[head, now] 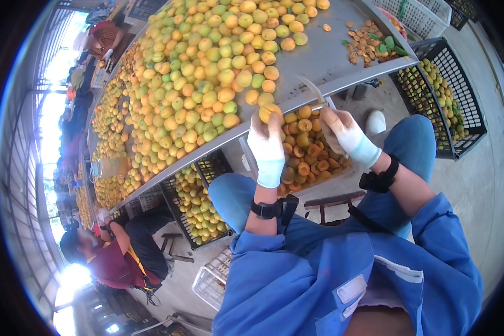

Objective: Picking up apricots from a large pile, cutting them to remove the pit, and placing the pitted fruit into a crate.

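My left hand (265, 145), in a white glove, holds a yellow-orange apricot (270, 112) by the table's front edge. In my gloved right hand (345, 133) is a small knife (319, 106); a pale curved shape beside its blade is blurred, so I cannot tell its exact outline. The hands are apart, the knife clear of the apricot. Below them stands a plastic bin (252, 157) of halved apricots (304, 169), partly under the table. A large heap of whole apricots (201, 71) covers much of the metal table (306, 54).
Apricot pits (363, 40) and green leaves (389, 42) lie at the table's right corner. Black crates of fruit stand right (466, 88) and left (199, 206) of my legs. A white basket (212, 279) is on the floor. A co-worker (117, 260) sits at left, another person (105, 40) beyond.
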`<action>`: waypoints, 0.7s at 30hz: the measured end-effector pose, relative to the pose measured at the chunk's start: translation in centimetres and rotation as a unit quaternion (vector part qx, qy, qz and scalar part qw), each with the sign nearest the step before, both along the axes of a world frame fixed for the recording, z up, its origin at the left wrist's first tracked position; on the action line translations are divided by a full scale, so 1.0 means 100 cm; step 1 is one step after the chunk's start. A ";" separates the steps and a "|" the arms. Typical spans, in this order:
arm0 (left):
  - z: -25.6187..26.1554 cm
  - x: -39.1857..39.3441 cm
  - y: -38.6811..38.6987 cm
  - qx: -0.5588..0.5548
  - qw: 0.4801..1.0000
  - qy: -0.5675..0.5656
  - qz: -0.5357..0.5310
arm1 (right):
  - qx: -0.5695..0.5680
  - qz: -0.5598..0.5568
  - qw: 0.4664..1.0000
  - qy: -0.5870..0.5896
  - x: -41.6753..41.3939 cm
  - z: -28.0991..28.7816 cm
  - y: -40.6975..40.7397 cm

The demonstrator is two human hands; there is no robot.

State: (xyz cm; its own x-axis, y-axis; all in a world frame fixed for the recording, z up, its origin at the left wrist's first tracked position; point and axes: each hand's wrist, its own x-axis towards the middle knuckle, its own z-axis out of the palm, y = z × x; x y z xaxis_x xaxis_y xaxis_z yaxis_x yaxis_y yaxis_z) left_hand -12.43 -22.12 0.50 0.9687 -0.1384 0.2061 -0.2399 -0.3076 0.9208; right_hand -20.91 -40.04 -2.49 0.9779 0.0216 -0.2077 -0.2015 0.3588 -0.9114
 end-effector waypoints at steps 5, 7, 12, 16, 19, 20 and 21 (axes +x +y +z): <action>0.008 -0.024 -0.023 0.147 0.973 -0.141 -0.105 | -0.065 -0.097 0.990 -0.073 0.008 0.005 0.011; -0.002 -0.022 -0.019 0.162 0.958 -0.184 -0.147 | -0.080 -0.065 0.992 -0.073 0.010 0.011 0.009; -0.018 -0.026 -0.019 0.146 0.950 -0.217 -0.172 | -0.036 -0.024 0.999 -0.020 0.004 0.028 0.003; -0.030 -0.028 -0.016 0.134 0.949 -0.234 -0.163 | -0.098 -0.058 0.990 -0.085 -0.001 0.021 0.013; -0.029 -0.037 -0.019 0.074 0.981 -0.135 -0.117 | -0.138 -0.093 0.973 -0.161 -0.001 0.011 0.025; -0.027 -0.041 -0.021 0.045 0.990 -0.090 -0.096 | -0.084 -0.081 0.986 -0.116 -0.003 0.010 0.026; -0.030 -0.039 -0.021 -0.028 0.997 -0.042 -0.062 | -0.030 -0.067 0.995 -0.072 -0.003 0.012 0.027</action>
